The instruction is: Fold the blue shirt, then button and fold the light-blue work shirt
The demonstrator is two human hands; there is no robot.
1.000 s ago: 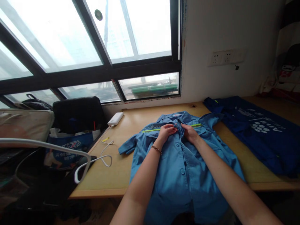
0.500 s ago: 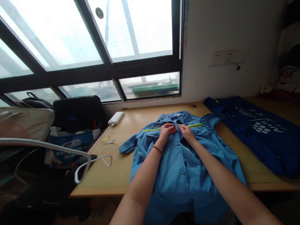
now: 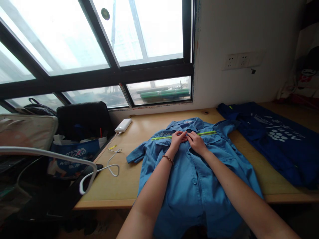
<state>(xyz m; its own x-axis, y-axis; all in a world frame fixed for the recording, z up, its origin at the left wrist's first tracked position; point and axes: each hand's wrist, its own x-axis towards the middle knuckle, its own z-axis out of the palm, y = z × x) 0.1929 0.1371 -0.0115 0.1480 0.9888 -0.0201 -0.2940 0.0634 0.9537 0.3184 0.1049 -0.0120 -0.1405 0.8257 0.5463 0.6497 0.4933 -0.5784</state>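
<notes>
A blue short-sleeved work shirt lies front up, its collar toward the window and its lower part hanging over the near table edge. A yellow-green strip crosses its chest. At the upper front opening, my left hand pinches the placket edge, fingers bent. My right hand meets it there, thumb and fingers closed on the other front edge. Whatever sits between the fingertips is hidden. Below the hands, a button shows on the placket.
On the right of the table lies a dark blue garment with white print. A white power bank with a white cable rests at the left. Bags and a black chair back stand beyond the left edge.
My right hand has shifted slightly left, so the fingertips of both hands now touch at the shirt's front opening. The shirt lies as before.
</notes>
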